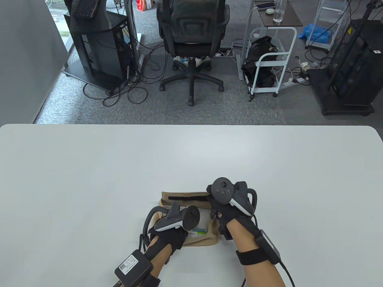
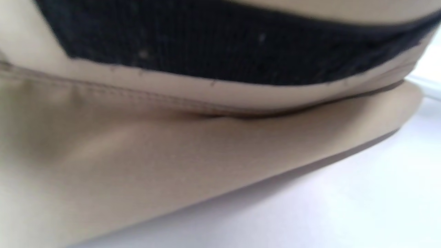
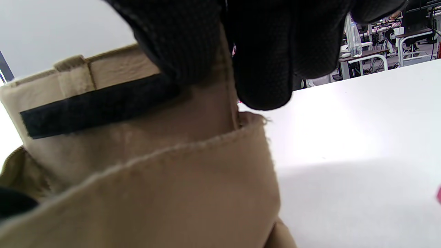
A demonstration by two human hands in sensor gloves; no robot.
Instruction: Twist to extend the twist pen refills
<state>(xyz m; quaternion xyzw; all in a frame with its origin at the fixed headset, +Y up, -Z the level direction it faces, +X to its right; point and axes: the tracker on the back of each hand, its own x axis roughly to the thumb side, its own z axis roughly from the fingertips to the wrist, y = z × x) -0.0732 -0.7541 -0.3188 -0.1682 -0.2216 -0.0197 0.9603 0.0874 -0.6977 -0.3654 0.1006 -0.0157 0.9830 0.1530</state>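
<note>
Pouch (image 1: 191, 219) of tan fabric lies near the table's (image 1: 89, 179) front edge, its long axis running left to right, flap with a black strip (image 1: 187, 197) opened toward the far side. I can't make out any twist pen. My right hand (image 1: 223, 209) pinches the flap's right end. My left hand (image 1: 169, 236) rests on the pouch's left side; I cannot tell its grip.
</note>
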